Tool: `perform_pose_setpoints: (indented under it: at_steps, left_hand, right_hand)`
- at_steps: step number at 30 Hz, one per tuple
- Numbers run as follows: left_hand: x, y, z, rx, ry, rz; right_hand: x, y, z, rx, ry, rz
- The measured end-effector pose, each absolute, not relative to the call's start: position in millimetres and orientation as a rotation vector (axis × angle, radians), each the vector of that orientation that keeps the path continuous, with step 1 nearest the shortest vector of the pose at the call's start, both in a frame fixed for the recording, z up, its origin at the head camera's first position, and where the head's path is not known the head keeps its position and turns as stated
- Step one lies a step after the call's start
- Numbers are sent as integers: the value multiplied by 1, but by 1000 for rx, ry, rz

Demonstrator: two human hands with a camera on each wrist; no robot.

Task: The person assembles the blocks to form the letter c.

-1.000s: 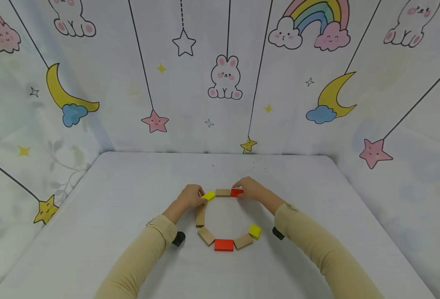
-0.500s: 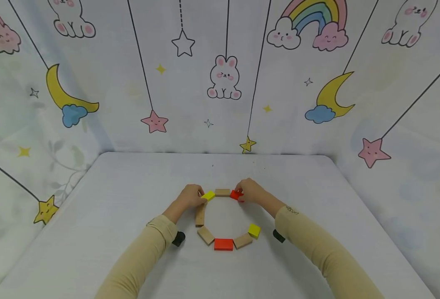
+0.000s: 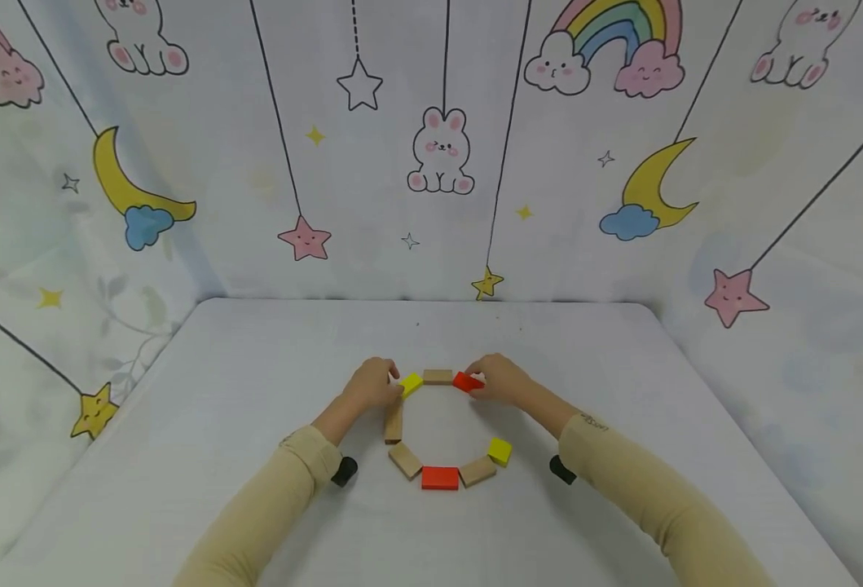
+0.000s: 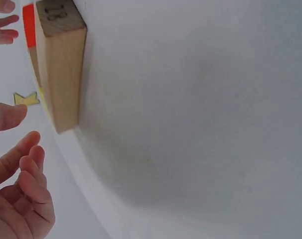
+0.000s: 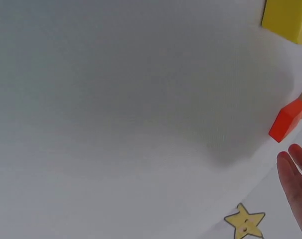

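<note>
1. Touching the far yellow block (image 3: 411,383) with the left hand (image 3: 371,384), fingers loosely curled and slightly apart in the left wrist view, clamping nothing.
2. Resting the right hand (image 3: 503,380) against the far red block (image 3: 466,381); grip impossible to tell.
3. Lying between both sets of fingertips: a plain wooden block (image 3: 438,377).
4. Sitting nearer than the fingers on the white table (image 3: 255,359): the remaining ring blocks.
</note>
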State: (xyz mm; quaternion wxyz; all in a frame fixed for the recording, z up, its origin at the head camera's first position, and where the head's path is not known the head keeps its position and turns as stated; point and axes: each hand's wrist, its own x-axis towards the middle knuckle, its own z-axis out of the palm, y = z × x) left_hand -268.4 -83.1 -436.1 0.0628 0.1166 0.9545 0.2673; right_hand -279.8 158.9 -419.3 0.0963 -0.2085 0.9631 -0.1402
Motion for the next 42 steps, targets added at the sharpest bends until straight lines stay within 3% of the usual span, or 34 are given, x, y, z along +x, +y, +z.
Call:
perform_pose_setpoints:
  at_steps: [12, 17, 34, 42]
  left_hand:
    - [-210, -56, -427, 963, 2757, 506]
    - [-187, -51, -423, 1141, 2683, 318]
    - [-165, -58, -434, 1285, 2769, 33]
    - [-121, -58, -425, 1187, 3000, -544]
  right_hand:
    - [-228, 192, -411, -720, 2730, -492]
    - [-213, 202, -418, -897, 2599, -509]
    - [-203, 196, -428, -1104, 2565, -419]
    - [-188, 181, -416, -1198, 2697, -312]
